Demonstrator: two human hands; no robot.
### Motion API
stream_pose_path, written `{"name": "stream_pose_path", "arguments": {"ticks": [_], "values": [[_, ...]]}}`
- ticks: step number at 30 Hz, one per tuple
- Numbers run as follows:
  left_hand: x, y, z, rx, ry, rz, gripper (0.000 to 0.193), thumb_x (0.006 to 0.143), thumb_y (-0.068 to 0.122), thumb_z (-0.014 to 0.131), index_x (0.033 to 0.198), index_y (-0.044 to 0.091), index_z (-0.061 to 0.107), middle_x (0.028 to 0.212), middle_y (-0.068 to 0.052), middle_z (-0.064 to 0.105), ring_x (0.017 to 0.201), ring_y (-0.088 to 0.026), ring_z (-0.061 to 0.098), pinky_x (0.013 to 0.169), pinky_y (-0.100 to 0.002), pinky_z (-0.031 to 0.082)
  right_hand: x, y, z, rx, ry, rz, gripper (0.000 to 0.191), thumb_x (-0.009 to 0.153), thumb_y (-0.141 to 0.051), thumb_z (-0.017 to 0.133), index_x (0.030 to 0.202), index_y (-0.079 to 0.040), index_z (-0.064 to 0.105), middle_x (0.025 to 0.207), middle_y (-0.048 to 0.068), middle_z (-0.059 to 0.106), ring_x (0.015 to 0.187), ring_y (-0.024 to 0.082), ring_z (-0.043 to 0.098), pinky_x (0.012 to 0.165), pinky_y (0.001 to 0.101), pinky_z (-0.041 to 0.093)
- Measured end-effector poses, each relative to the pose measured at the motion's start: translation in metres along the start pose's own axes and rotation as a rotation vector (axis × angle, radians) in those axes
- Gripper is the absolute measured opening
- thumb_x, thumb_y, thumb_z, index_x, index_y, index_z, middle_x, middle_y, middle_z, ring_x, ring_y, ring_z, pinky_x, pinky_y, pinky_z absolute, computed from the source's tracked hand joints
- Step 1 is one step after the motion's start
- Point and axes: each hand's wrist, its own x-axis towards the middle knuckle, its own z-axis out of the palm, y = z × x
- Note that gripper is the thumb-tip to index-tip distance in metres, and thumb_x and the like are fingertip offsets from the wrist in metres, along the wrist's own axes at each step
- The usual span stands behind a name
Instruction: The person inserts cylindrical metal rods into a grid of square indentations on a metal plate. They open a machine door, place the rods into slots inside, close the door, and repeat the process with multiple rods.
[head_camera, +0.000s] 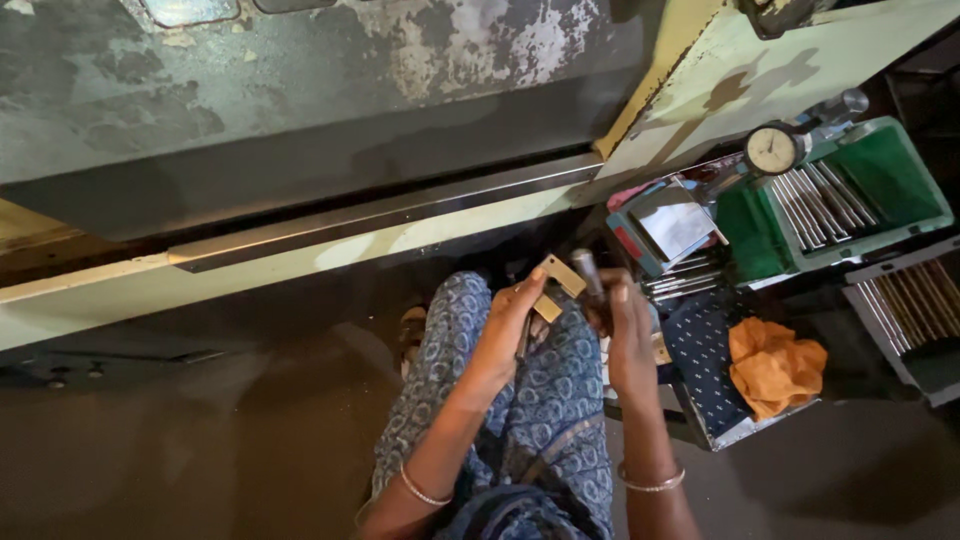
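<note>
My left hand (508, 325) pinches a small flat brass-coloured metal piece (562, 276) at waist height, over my blue patterned garment (520, 400). My right hand (628, 335) grips a dark cylindrical metal tool (588, 272) that points up beside the brass piece, almost touching it. Both wrists carry thin bangles. A sandalled foot (412, 330) shows on the dark floor below the hands.
A long pale-green machine (300, 245) with a steel rail runs across ahead. At the right stand a green case of metal rods (830, 205) with a dial gauge (772, 150), a second rod tray (915, 305), an orange cloth (775, 365) on a dotted box, and a small notebook (670, 225).
</note>
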Motion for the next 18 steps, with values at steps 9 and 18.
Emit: {"name": "stream_pose_path", "arguments": {"ticks": [9, 18], "values": [[0.000, -0.004, 0.007, -0.451, 0.010, -0.189, 0.027, 0.102, 0.037, 0.059, 0.103, 0.011, 0.065, 0.058, 0.004, 0.046, 0.050, -0.009, 0.045, 0.049, -0.024, 0.037, -0.013, -0.010, 0.020, -0.338, -0.086, -0.495, 0.025, 0.112, -0.023, 0.052, 0.117, 0.001, 0.055, 0.091, 0.010, 0.057, 0.078, 0.014, 0.053, 0.070, 0.0331, 0.044], [0.000, 0.008, 0.015, -0.123, -0.029, -0.214, 0.023, 0.101, 0.030, 0.059, 0.106, 0.009, 0.068, 0.070, 0.004, 0.057, 0.057, -0.006, 0.050, 0.051, -0.023, 0.037, -0.007, 0.000, 0.002, -0.298, -0.067, -0.493, 0.024, 0.107, -0.017, 0.056, 0.121, 0.001, 0.060, 0.094, 0.009, 0.062, 0.075, 0.014, 0.054, 0.065, 0.0301, 0.043]]}}
